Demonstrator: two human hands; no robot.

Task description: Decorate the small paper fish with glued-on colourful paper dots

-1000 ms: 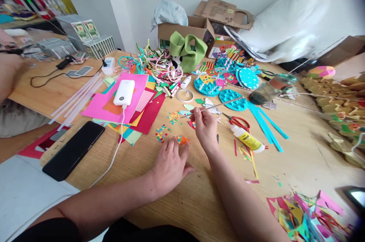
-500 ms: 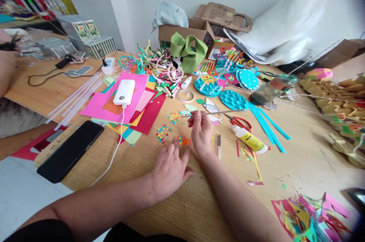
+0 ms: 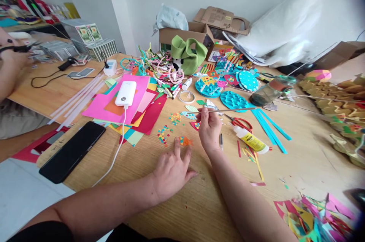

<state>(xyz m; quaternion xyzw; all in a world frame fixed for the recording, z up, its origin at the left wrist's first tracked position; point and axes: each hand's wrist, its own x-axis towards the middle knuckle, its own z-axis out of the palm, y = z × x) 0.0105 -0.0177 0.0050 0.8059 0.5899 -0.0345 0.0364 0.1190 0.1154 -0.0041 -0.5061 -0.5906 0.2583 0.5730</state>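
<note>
My left hand (image 3: 172, 171) lies low over the table with its fingers stretched out. Its index fingertip touches the left end of a small orange paper fish (image 3: 186, 141) with coloured patches. A thin, greyish stick (image 3: 236, 110) is pinched in my right hand (image 3: 209, 129), held nearly level above the table; its exact kind is unclear. Coloured paper dots (image 3: 164, 135) and tiny paper bits (image 3: 175, 118) are scattered left of the right hand. Beside that hand are a blue paper fish (image 3: 188, 115) and a partly hidden red dotted piece (image 3: 195, 124).
A glue bottle (image 3: 252, 141), red-handled pliers or scissors (image 3: 242, 123) and a pen (image 3: 221, 142) lie to the right. Coloured sheets under a white power bank (image 3: 126, 93) and a phone (image 3: 72, 152) lie left. Another person's hand (image 3: 13, 61) holds scissors at far left.
My right hand has shifted right with the stick, away from the orange fish, uncovering the red dotted piece. The left index finger stays at the fish. The other person's scissors show more fully.
</note>
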